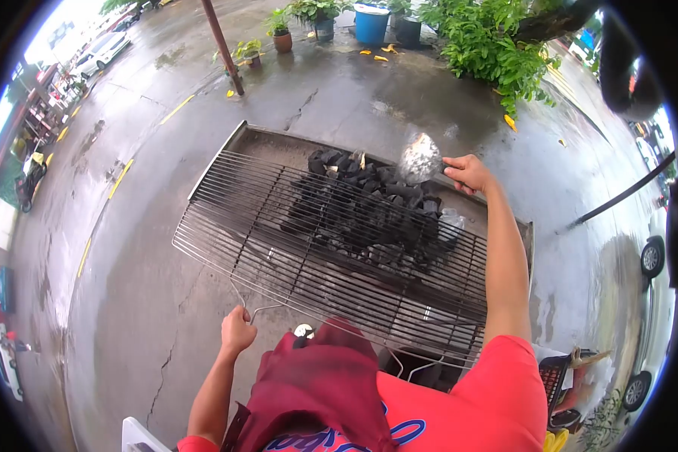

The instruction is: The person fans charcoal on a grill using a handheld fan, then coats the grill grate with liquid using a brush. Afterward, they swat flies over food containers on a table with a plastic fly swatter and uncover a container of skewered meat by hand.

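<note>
My left hand [238, 331] is closed around the bent wire handle on the near left side of the wire grill grate [237, 215]. The grate lies tilted over a long metal charcoal grill [275, 142], with its near edge toward my body. Black charcoal [346, 169] is heaped in the middle and right of the grill, partly seen through the bars. My right hand [468, 175] grips the short handle of a scoop [419, 158] with a rounded, mottled silvery-grey head. Its head is above the far edge of the coals. A clear plastic piece [451, 221] lies by the heap's right end.
A rusty pole [222, 45] stands beyond the grill, with potted plants [282, 38], a blue bucket [371, 25] and a leafy bush [482, 49] behind. A dark plastic basket [554, 380] is at my right side. Wet pavement surrounds the grill; cars are parked farther off.
</note>
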Available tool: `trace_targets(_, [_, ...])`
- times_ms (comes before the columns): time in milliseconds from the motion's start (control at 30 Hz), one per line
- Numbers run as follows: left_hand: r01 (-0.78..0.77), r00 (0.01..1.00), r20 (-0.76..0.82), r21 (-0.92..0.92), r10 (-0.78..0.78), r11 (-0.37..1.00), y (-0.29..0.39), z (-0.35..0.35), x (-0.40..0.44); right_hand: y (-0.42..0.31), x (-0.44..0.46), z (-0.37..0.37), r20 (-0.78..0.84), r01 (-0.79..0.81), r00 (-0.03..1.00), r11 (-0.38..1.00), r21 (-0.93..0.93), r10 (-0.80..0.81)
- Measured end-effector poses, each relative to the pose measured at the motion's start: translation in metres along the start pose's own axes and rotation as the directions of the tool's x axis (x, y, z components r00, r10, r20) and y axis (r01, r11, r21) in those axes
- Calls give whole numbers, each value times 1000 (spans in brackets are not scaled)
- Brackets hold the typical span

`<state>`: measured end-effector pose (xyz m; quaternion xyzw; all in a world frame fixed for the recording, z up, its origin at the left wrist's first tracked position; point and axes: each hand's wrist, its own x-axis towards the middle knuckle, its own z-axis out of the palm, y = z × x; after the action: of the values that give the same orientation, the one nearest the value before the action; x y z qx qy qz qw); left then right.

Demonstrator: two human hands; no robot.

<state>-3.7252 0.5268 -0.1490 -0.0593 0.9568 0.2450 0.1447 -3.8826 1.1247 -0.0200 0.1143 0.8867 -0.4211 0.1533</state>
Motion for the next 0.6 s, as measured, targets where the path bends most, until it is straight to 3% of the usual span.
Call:
trace_targets(67, [-5, 1000, 2, 7, 5, 1000, 4, -5, 0, 1, -5, 1, -131, 25, 991, 996, -85, -36])
trace_targets(167, [-6, 1000, 12, 23, 5, 1000, 2, -7, -4, 18, -6, 34, -262, 315, 887, 913, -259, -381])
trace_targets(267, [-19, 999, 30, 21, 18, 1000, -1, -7, -3, 8, -38, 54, -149, 200, 945, 873, -444, -292])
trace_targets(400, [-12, 998, 65, 8, 12, 1000, 5, -11, -2, -9, -67, 30, -169, 146, 947, 832, -536, -274])
trace_targets(433, [-28, 998, 63, 8, 27, 1000, 2, -10, 0, 6, -58, 35, -250, 276, 848, 792, -544, -467])
trace_targets(533, [-72, 995, 71, -2, 72, 997, -7, -3, 5, -41, -60, 67, -485, 152, 749, 830, -537, -451])
trace_targets(567, [-75, 994, 76, -13, 76, 997, -7, -3, 5, -52, -60, 79, -572, 242, 590, 801, -548, -570])
trace_targets(600, [-75, 994, 81, -26, 76, 997, -8, -4, 5, -59, -61, 90, -648, 241, 525, 826, -509, -552])
